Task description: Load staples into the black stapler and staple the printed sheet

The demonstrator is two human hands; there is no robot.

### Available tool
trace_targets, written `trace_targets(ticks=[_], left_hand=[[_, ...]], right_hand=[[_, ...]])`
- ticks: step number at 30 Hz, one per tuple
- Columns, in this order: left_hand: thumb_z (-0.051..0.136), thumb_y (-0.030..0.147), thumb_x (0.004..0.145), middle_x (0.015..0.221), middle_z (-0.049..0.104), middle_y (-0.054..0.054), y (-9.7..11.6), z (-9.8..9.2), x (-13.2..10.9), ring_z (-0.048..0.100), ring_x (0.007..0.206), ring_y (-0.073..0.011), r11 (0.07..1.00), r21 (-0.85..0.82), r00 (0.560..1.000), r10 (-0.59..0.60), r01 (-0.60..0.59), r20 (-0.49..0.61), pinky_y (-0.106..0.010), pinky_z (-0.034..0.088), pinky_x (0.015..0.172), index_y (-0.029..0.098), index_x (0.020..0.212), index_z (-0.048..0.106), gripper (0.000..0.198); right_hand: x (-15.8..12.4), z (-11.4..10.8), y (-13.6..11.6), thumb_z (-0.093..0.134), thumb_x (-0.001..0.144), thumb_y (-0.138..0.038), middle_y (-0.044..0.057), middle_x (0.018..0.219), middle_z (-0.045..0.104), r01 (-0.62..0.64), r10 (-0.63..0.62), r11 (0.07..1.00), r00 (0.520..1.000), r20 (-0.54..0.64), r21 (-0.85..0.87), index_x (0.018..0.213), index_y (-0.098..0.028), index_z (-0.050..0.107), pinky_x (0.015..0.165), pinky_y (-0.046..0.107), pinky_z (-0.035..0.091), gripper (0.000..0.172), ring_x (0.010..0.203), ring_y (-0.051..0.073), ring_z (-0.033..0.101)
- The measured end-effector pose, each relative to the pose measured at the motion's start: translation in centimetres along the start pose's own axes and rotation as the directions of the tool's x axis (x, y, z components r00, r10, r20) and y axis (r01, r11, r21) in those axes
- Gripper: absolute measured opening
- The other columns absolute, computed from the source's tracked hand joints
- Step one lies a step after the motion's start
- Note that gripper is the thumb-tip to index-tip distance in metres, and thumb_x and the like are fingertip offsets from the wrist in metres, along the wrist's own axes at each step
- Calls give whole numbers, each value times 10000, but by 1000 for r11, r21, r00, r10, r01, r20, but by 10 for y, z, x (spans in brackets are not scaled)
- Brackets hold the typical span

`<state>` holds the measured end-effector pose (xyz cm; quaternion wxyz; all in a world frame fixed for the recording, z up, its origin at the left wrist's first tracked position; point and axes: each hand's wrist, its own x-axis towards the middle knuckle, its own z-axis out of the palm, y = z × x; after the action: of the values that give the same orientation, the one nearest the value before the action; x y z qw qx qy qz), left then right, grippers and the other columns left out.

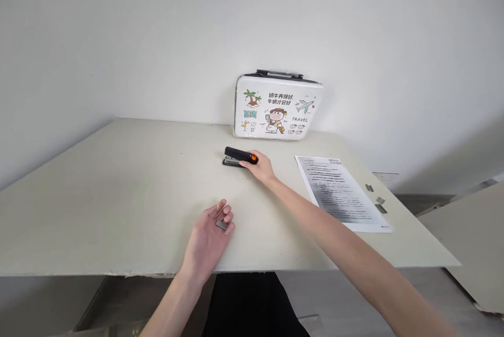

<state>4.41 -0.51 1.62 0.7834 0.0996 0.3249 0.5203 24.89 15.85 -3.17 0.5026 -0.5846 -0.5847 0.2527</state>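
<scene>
A black stapler [235, 157] with an orange end lies on the pale table [118, 195], its top seemingly raised. My right hand [261, 167] reaches far forward and grips the stapler's orange rear end. My left hand [210, 234] rests palm up near the table's front edge, fingers curled round a small grey strip of staples [221, 224]. The two hands are well apart.
A white cartoon-printed case [277, 107] with a black handle leans against the wall at the back. A printed sheet of paper [340, 191] lies to the right, with three small grey staple strips [376, 199] beside it. A second board [468, 237] stands at the far right.
</scene>
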Motion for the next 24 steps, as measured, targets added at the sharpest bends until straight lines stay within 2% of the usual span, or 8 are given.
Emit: trace_targets(ticks=[5,9,11,14,16,17,20,24], left_hand=[[560,97,953,861,558,-46,-2,-2,2,555,692,-113,1000,5,1000,-5,6,-19,-239,491,568,106,968,684,126],[546,85,952,942,635,-94,-1,4,2,644,787,-140,1000,14,998,-1,1,-65,-243,552,638,105,973,700,157],[531,89,952,1026,685,-129,1,9,4,700,896,-178,999,37,994,3,1,-106,-257,587,690,115,1027,710,196],[464,102,970,1113,725,-162,1,19,10,735,1015,-217,999,50,984,17,-8,-179,-292,624,778,126,1179,695,313],[414,98,981,1053,742,-151,-3,28,16,748,953,-214,998,62,982,32,-21,-184,-304,631,779,116,1243,676,371],[399,98,987,1011,747,-141,-7,34,18,748,894,-207,997,81,985,30,-17,-171,-303,631,754,108,1241,676,376],[388,124,1020,1049,760,-149,-26,53,23,744,859,-201,981,187,992,-29,52,-124,-293,627,728,87,1181,695,349],[414,139,1034,1245,734,-189,-62,78,23,734,1051,-216,953,285,993,-90,106,-71,-272,612,825,77,1099,721,320]], right_hand=[[37,30,-9,762,826,-323,15,1095,774,44,-42,999,996,80,-24,1102,-242,706,976,360,513,293,1014,218,692],[30,25,-27,763,842,-213,72,1223,744,70,-65,994,996,68,-79,1190,-218,683,1069,426,465,357,1146,261,653],[3,14,-40,753,865,-183,86,1366,680,148,-146,983,989,32,-105,1278,-214,644,1168,427,380,428,1293,258,575],[-58,-12,-58,596,1023,-255,64,1324,697,478,-467,868,878,106,-134,1269,-241,634,1130,375,437,250,1266,204,601],[-101,-30,-67,588,1044,-335,62,1251,720,557,-520,816,824,227,-154,1220,-260,655,1059,379,494,202,1190,210,638],[-119,-38,-69,619,1032,-361,62,1223,728,563,-512,809,816,267,-169,1220,-264,657,1022,380,517,216,1151,216,654],[-155,-62,-68,675,1002,-339,74,1227,722,528,-446,805,839,311,-270,1253,-245,648,986,396,545,269,1137,231,659],[-172,-94,-60,703,977,-248,61,1127,748,433,-373,830,899,229,-351,1170,-229,673,935,379,578,197,1092,230,674]])
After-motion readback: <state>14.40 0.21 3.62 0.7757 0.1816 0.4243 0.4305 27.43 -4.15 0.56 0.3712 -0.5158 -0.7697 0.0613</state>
